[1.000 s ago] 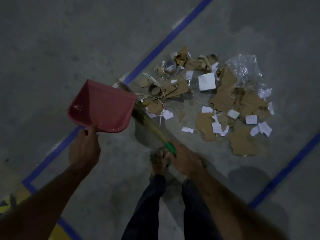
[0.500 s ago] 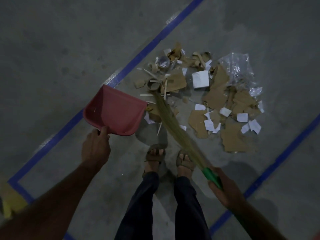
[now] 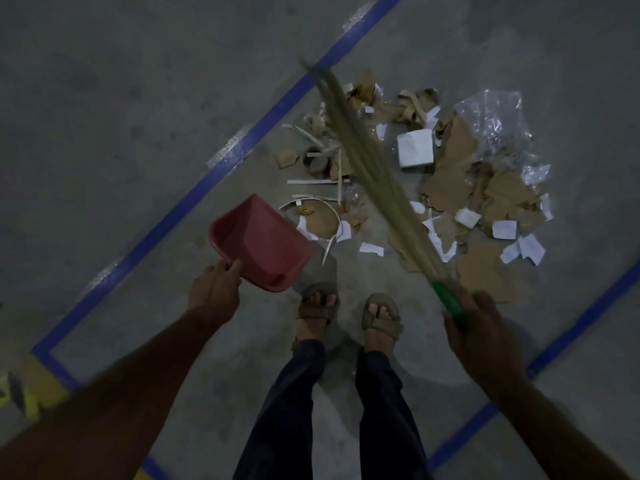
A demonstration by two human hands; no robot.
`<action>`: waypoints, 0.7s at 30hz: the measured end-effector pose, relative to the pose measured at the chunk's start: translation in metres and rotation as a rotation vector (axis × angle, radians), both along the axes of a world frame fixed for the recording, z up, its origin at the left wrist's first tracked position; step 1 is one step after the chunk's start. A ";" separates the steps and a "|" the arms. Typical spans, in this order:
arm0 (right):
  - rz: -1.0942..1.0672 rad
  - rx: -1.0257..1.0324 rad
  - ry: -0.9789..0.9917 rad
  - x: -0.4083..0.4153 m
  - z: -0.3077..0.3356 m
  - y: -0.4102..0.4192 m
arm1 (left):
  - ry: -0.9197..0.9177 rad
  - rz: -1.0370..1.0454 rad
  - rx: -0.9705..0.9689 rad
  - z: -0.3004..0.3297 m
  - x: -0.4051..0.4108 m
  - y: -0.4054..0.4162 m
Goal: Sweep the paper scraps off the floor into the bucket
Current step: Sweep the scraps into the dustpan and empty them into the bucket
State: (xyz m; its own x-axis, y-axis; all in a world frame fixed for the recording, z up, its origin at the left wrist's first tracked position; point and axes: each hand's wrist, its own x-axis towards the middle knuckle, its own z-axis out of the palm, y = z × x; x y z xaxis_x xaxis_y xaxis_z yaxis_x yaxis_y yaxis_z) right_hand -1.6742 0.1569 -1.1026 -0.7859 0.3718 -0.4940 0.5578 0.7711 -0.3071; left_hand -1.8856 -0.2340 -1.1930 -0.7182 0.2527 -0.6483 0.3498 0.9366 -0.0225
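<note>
A person looks down at their own two arms over a dim concrete floor [image 3: 121, 98]. The left hand [image 3: 214, 292] grips the near rim of a red dustpan [image 3: 259, 244], thumb curled over the edge, holding it tilted just above the floor. The right hand [image 3: 481, 334] is wrapped round the green handle [image 3: 448, 301] of a straw broom [image 3: 367, 168] (fingers hidden behind the hand, so how tightly cannot be told).

Compared with half a second earlier, the broom's bristle end has swung away from beside the dustpan and now stretches far forward across the pile to the blue tape line [image 3: 242, 147] beyond it. The dustpan has barely shifted.

The paper scraps [image 3: 460, 202], a mix of torn brown cardboard and small white pieces, lie spread ahead of the right hand and to the right of the dustpan; the nearest white strips touch the dustpan's far edge. A crumpled clear plastic bag [image 3: 495, 123] sits at the far right of the pile. Between the hands, two sandalled feet [image 3: 346, 310] stand just short of the scraps. No bucket is visible.
</note>
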 end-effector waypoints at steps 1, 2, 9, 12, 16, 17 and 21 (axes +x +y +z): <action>0.026 0.030 0.061 -0.019 -0.006 0.004 | -0.024 -0.002 -0.009 -0.008 0.002 0.001; 0.053 0.056 0.117 -0.039 -0.012 0.008 | -0.050 -0.005 -0.025 -0.016 0.003 0.004; 0.330 0.257 0.142 -0.176 -0.080 0.054 | -0.144 0.075 -0.066 -0.101 -0.001 0.021; 0.529 0.302 0.046 -0.197 -0.104 0.079 | -0.106 0.060 -0.005 -0.127 -0.015 0.033; 0.646 0.280 -0.026 -0.193 -0.123 0.112 | -0.023 0.014 0.080 -0.146 -0.046 0.057; 0.660 0.268 -0.037 -0.186 -0.128 0.118 | -0.012 0.010 0.096 -0.151 -0.053 0.064; 0.554 0.115 -0.121 -0.143 -0.130 0.122 | -0.001 0.018 0.191 -0.167 -0.064 0.092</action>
State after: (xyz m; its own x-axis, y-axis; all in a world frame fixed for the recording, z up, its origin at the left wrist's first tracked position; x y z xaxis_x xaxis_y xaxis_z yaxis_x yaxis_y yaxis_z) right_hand -1.8176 0.2794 -1.2327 -0.8189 -0.0217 -0.5735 0.0877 0.9828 -0.1625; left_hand -1.9495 -0.1418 -1.3601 -0.7230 0.3589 -0.5903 0.3332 0.9297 0.1570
